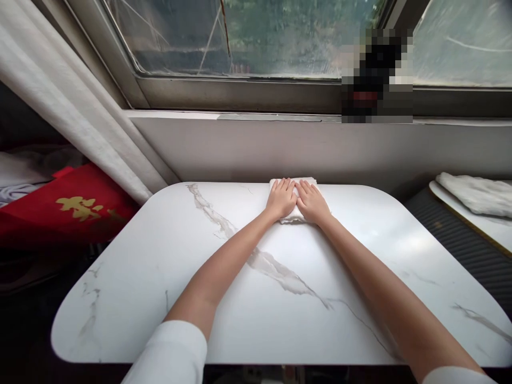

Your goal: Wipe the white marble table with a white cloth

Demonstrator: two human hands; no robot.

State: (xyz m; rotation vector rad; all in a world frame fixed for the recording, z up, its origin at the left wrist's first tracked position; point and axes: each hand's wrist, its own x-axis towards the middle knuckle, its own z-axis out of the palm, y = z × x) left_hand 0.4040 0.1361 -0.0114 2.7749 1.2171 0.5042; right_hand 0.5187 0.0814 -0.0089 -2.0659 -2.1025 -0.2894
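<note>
A folded white cloth (295, 215) lies on the white marble-patterned table (236, 314), close to its far edge. My left hand (281, 199) rests palm down on the left part of the cloth, fingers stretched forward. Beside it, my right hand (312, 201) lies flat on the cloth's right part. The two hands angle inward and almost meet at the middle. Both arms reach forward across the tabletop, and the palms cover most of the cloth.
Behind the table rise a pale wall (240, 146) and a window frame (240, 93). A light curtain (80, 101) and a red bag with gold print (36, 213) are at left. Another white cloth (476, 192) lies on a surface at right.
</note>
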